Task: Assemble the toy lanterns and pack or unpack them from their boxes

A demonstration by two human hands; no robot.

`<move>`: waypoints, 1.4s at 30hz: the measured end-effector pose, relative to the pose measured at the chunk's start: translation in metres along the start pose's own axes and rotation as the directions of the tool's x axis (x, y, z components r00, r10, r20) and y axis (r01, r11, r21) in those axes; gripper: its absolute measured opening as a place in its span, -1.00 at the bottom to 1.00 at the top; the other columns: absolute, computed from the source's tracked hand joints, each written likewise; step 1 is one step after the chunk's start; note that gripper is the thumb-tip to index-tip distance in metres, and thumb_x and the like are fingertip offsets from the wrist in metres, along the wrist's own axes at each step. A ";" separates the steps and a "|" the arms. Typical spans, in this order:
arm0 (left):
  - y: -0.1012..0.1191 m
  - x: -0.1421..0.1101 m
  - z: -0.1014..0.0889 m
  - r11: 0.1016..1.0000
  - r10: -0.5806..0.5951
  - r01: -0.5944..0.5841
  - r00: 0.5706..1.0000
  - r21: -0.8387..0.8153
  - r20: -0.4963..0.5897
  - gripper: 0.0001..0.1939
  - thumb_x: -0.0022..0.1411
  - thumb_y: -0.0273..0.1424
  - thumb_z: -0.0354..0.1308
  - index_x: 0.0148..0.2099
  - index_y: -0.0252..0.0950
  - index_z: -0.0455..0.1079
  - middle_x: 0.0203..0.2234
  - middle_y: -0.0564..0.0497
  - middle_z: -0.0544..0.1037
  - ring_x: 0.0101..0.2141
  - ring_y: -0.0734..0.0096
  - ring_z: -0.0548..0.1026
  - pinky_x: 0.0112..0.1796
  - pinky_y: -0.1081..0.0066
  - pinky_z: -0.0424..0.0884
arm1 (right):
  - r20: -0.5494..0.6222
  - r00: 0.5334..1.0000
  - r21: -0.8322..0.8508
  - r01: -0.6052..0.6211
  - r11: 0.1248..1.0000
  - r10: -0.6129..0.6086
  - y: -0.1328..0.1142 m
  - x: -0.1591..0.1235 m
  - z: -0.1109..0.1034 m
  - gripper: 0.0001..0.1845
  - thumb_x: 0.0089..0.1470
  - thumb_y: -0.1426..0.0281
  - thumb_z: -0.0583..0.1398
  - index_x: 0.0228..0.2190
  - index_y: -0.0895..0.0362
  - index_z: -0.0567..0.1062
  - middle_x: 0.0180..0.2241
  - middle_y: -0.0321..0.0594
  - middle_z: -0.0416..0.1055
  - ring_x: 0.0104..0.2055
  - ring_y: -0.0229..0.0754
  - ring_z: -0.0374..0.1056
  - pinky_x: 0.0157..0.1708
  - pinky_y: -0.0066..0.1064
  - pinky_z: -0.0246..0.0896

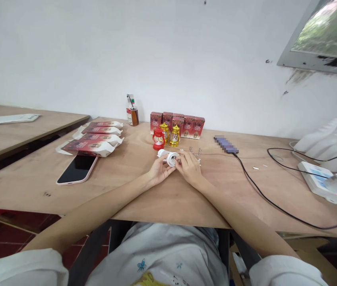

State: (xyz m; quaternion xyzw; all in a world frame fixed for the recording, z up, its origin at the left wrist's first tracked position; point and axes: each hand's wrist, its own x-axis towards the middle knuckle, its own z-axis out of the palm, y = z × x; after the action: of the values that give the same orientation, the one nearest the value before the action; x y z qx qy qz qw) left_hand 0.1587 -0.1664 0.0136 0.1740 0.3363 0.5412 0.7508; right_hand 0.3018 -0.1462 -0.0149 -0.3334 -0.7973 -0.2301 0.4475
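Observation:
My left hand (159,171) is closed around a small white lantern (164,154) lying tilted, its round base turned toward me. At the base's opening, the fingers of my right hand (188,166) are pinched together; whatever they hold is too small to make out. Just behind my hands stand a red lantern (158,139) and two gold lanterns, one (174,136) in front of the other. Small loose metal-looking pieces (196,151) lie beyond my right hand.
Several red boxes (194,127) line the wall. Opened red packages (92,143) and a phone (77,169) lie left, near a bottle (133,115). On the right are a cabled phone (225,144), a black cable (254,186) and a power strip (323,180).

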 end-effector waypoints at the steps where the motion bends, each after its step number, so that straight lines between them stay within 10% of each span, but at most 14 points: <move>1: 0.000 0.000 0.000 1.000 -0.004 0.004 1.000 -0.006 -0.006 -0.92 0.24 -0.47 0.03 -0.26 -0.36 0.33 -0.45 -0.01 0.45 -0.47 0.52 0.48 -0.37 0.53 0.53 | 0.002 1.000 0.001 -0.001 1.000 0.001 0.000 0.000 0.000 -0.81 0.17 0.46 0.03 -0.41 0.13 0.41 -0.20 -0.05 0.45 -0.19 -0.11 0.35 -0.17 -0.26 0.26; 31: 0.002 0.001 0.001 0.999 -0.006 0.006 1.000 -0.046 -0.016 -0.89 0.25 -0.45 0.06 -0.27 -0.41 0.35 -0.44 -0.05 0.47 -0.46 0.49 0.50 -0.37 0.49 0.56 | 0.007 0.996 0.006 0.088 0.996 -0.088 0.011 0.004 -0.005 -0.86 0.19 0.45 0.05 -0.38 0.16 0.37 -0.36 -0.10 0.41 -0.29 -0.14 0.28 -0.29 -0.33 0.17; 42: 0.004 0.000 0.001 0.997 -0.045 0.044 0.999 -0.063 -0.012 -0.75 0.26 -0.40 0.05 -0.08 -0.48 0.31 -0.27 -0.22 0.49 -0.15 0.14 0.54 -0.31 0.45 0.58 | 0.222 0.966 -0.078 -0.119 0.990 0.134 0.067 0.002 -0.014 -0.83 0.19 0.40 0.01 -0.37 0.15 0.36 -0.35 -0.09 0.40 -0.27 -0.08 0.30 -0.25 -0.30 0.15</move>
State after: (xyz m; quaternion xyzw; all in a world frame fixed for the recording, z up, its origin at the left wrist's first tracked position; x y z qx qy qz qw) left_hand 0.1565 -0.1655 0.0163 0.1393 0.3281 0.5358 0.7654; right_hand 0.3582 -0.1100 -0.0018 -0.4218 -0.8125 -0.1869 0.3564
